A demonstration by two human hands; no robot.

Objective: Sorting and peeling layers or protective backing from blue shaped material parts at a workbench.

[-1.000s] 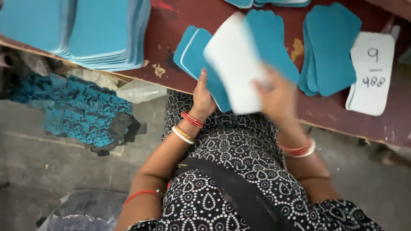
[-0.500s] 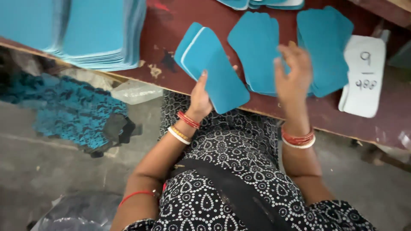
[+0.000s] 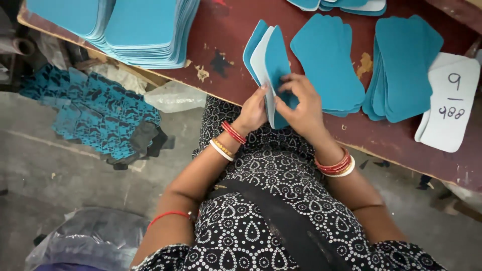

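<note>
Bare strip of red table (image 3: 221, 45) lay open btwn the big teal stack (image 3: 145, 30) at left and the handheld insoles (image 3: 271, 65). To the right, room was tight: a middle insole pile (image 3: 329, 60), another pile (image 3: 401, 65) just beside it, then a white card (image 3: 449, 105). Table's near edge stayed mostly bare.

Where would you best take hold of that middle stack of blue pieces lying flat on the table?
Probably at the near rounded end of the middle stack, coming in from the table's front edge. It lies flat and fanned, so a pinch grip across all layers there should keep them together; the right hand already sits beside that end.
</note>
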